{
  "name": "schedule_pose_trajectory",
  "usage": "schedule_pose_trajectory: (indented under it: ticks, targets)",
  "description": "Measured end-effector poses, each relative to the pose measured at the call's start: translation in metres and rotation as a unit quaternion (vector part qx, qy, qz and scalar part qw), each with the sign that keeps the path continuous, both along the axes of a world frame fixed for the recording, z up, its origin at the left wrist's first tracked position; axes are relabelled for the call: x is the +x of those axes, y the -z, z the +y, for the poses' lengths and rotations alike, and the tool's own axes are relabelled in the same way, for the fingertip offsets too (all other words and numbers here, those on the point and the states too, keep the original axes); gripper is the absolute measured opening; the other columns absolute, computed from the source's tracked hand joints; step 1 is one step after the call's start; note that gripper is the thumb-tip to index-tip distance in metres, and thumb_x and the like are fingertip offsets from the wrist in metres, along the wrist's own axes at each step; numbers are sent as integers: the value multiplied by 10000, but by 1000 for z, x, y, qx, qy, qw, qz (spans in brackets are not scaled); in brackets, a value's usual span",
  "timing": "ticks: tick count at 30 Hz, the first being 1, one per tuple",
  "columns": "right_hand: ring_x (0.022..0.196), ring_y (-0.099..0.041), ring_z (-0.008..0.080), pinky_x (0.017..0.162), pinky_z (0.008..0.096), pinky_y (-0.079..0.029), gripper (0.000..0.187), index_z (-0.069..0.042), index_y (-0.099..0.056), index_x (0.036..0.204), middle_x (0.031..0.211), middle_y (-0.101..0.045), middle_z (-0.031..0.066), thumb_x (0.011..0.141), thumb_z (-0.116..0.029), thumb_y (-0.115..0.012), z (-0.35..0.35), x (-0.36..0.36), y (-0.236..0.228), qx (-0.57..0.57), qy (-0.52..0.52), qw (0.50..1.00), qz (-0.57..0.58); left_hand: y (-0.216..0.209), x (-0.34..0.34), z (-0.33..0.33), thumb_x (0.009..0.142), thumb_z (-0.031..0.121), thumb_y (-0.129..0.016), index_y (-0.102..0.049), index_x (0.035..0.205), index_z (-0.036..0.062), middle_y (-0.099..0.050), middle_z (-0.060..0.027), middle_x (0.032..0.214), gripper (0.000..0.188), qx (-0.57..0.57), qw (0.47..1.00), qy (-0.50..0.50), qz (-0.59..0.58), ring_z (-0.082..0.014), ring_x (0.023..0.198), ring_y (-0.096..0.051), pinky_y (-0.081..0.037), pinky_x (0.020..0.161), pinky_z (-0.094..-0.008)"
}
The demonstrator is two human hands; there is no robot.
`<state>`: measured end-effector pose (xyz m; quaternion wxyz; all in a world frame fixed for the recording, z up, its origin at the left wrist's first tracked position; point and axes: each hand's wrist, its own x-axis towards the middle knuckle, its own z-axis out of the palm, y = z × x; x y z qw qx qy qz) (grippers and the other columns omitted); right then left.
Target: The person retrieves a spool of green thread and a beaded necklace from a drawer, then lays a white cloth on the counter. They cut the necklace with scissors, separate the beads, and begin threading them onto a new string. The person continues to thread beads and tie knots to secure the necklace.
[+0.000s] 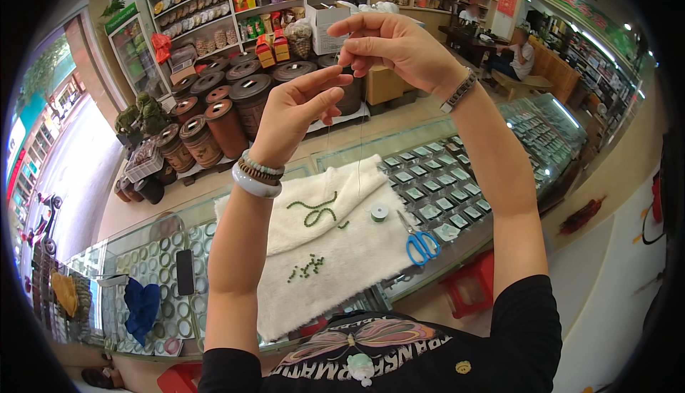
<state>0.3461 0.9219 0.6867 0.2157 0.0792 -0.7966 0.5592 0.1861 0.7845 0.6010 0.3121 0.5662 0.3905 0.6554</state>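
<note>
Both hands are raised high over the counter, fingertips close together. My left hand (300, 111) pinches thumb to fingers, and a faint strand hangs below it. My right hand (396, 49) is closed in a pinch as well, with a thin thread (361, 140) running down from it towards the cloth. On the cream plush cloth (342, 261) below lie green bead strands (319, 216), a short beaded piece (344, 225) and several loose green beads (307, 268). A white thread spool (379, 212) sits by blue-handled scissors (421, 247) at the cloth's right side.
The glass counter (203, 225) displays bangles at left and small packets (442, 186) at right. A dark phone (185, 272) and blue cloth (143, 307) rest on it. Large lidded jars (250, 104) stand beyond; a person (519, 58) sits far right. A red stool (471, 286) is near.
</note>
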Motion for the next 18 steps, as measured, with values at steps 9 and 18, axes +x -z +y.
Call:
schedule_pose_trajectory:
  ticks: [9, 18]
  targets:
    - [791, -656, 108, 733, 234, -545, 273, -16, -614, 1199, 912, -694, 62, 945, -118, -611, 2, -7, 15, -33, 9, 999, 21, 0, -18, -4, 929, 174, -660, -669, 1095, -18, -695, -66, 890, 254, -40, 998, -13, -51, -109, 767, -656, -536, 695, -243]
    - [794, -574, 38, 688, 201, -479, 325, -36, -640, 1198, 987, -678, 0, 911, -184, -683, -3, -22, 61, -65, 10, 997, -26, -36, -33, 1, 981, 190, -576, -636, 1081, -4, -684, -85, 993, 226, 28, 995, 66, -68, -135, 868, -670, -548, 785, -249]
